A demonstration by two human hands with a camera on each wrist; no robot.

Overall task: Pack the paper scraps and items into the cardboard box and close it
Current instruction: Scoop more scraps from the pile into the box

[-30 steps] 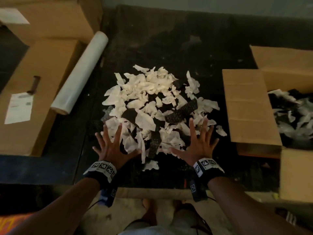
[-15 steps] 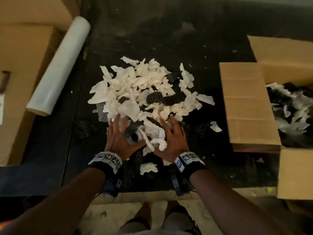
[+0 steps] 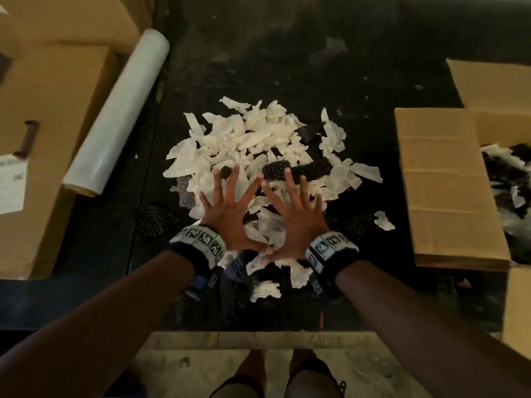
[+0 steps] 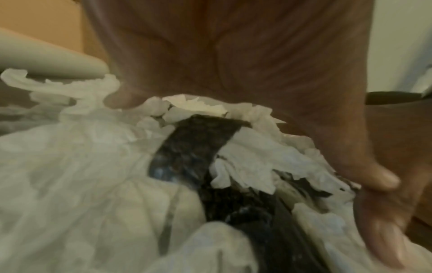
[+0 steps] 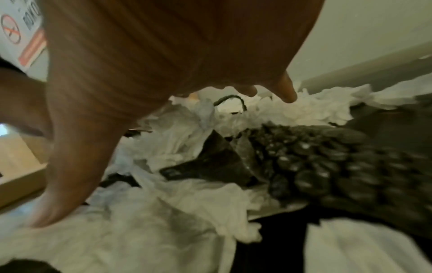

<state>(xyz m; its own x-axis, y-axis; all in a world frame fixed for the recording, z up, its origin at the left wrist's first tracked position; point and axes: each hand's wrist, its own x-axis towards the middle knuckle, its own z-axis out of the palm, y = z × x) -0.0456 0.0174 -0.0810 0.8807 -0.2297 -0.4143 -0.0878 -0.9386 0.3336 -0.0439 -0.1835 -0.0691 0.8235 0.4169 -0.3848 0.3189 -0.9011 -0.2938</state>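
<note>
Both hands are flat on the pile of paper scraps (image 3: 253,145) in the middle of the dark desk (image 3: 287,53), left hand (image 3: 230,214) and right hand (image 3: 296,216) side by side, thumbs touching, fingers splayed straight and pressing down, not gripping anything. Black bubble wrap bits (image 3: 298,169) are mixed into the white scraps. The open cardboard box (image 3: 448,182) sits to the right with some scraps already inside. A plastic film roll (image 3: 117,113) lies on the left beside other boxes (image 3: 57,90). The right wrist view catches a sticker (image 5: 21,37) with a red crossed-out circle, its text too blurry to read.
</note>
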